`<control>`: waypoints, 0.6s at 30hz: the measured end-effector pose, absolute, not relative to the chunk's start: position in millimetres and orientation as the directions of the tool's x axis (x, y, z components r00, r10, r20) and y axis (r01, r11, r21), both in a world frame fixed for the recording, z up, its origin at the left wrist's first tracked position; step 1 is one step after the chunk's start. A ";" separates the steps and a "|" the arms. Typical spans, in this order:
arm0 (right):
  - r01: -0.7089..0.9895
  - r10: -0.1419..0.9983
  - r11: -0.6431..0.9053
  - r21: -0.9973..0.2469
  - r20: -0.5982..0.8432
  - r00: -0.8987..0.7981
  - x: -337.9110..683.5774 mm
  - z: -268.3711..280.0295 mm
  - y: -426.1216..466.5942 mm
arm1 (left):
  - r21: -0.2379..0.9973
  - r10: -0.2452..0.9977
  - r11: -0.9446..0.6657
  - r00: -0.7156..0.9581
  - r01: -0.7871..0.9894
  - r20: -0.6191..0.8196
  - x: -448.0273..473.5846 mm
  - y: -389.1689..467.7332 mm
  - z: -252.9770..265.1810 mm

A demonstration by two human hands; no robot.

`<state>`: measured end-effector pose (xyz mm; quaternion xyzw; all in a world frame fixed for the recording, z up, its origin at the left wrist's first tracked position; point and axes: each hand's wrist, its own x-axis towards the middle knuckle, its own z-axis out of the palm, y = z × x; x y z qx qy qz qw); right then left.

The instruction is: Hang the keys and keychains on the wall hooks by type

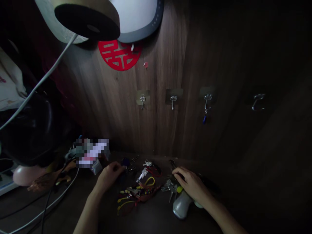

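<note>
My left hand (110,175) is closed, thumb and fingers pinched together beside a dark blue round fob (125,162) and a small metal clasp (131,169); what it grips, if anything, is too dark to see. My right hand (188,180) pinches the dark clip end (172,163) of a bunch of keys (170,186), which lies on the dark surface beneath. Between the hands lie loose keys (142,175), a red cord (154,170), and a tangle of colourful braided cords (136,193). A silvery rounded object (181,205) sits below my right wrist, partly covered.
Metal hooks (173,101) run along the wooden panel; a blue tag (204,119) hangs from one. A lamp (87,19) and a red paper cut-out (120,57) are above. White cable (52,70), a box (96,166) and a pink rounded object (28,175) crowd the left.
</note>
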<state>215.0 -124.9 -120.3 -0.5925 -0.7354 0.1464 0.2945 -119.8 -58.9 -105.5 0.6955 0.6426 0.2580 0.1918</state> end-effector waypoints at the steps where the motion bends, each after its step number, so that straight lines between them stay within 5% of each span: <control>1: 0.784 0.958 0.255 -0.567 0.259 -0.124 215.0 -120.3 -125.0 | 0.592 0.992 -0.122 0.095 0.796 0.077 -120.2 -61.0 -105.1; 12: 0.795 0.960 0.248 -0.554 0.252 -0.123 214.5 -120.4 -125.1 | 0.692 0.929 -0.278 0.370 0.667 0.017 -105.7 -75.4 -89.6; 18: 0.795 0.960 0.242 -0.556 0.254 -0.115 214.5 -120.3 -124.7 | 0.780 0.955 -0.211 0.293 0.589 0.038 -93.6 -75.0 -92.2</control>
